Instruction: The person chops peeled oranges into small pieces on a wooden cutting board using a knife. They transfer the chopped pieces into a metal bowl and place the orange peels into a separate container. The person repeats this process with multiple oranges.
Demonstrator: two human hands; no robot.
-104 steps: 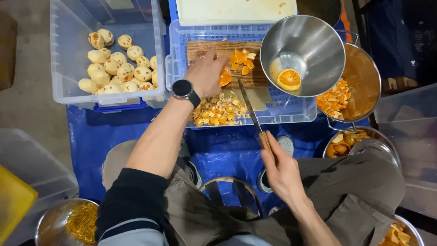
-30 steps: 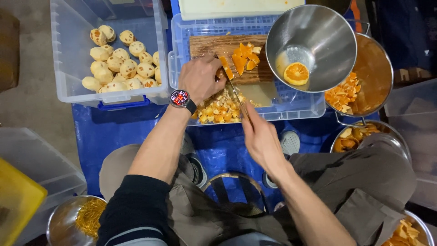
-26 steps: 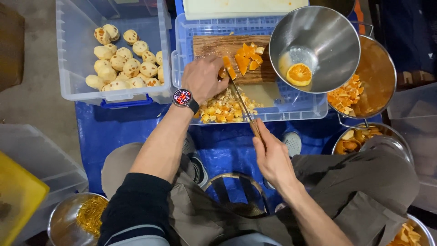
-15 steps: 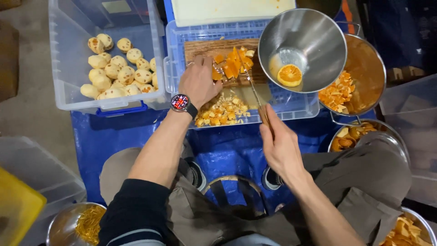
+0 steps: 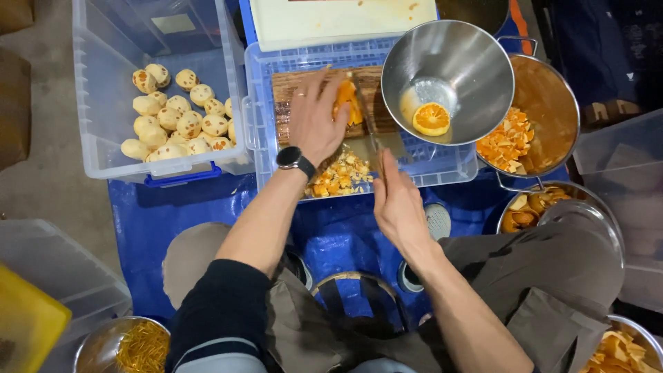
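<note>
My left hand (image 5: 314,117), with a ring and a black wristwatch, presses flat on orange peel pieces (image 5: 347,103) on a wooden cutting board (image 5: 286,93). My right hand (image 5: 395,200) grips the handle of a knife (image 5: 366,124) whose blade lies across the peel beside my left fingers. The board rests on a clear crate (image 5: 442,162) holding chopped peel bits (image 5: 338,178). A tilted steel bowl (image 5: 476,55) to the right holds a peeled orange half (image 5: 431,119).
A clear bin (image 5: 103,97) of peeled pale fruits (image 5: 176,121) stands at the left. A large pot (image 5: 545,103) with orange peel (image 5: 504,141) and more steel bowls (image 5: 552,207) sit at the right. A white board (image 5: 338,17) lies behind. A blue tarp (image 5: 179,214) covers the floor.
My left hand slid further up the board over the peel. The knife in my right hand swung from slanting beside the peel to cutting across it.
</note>
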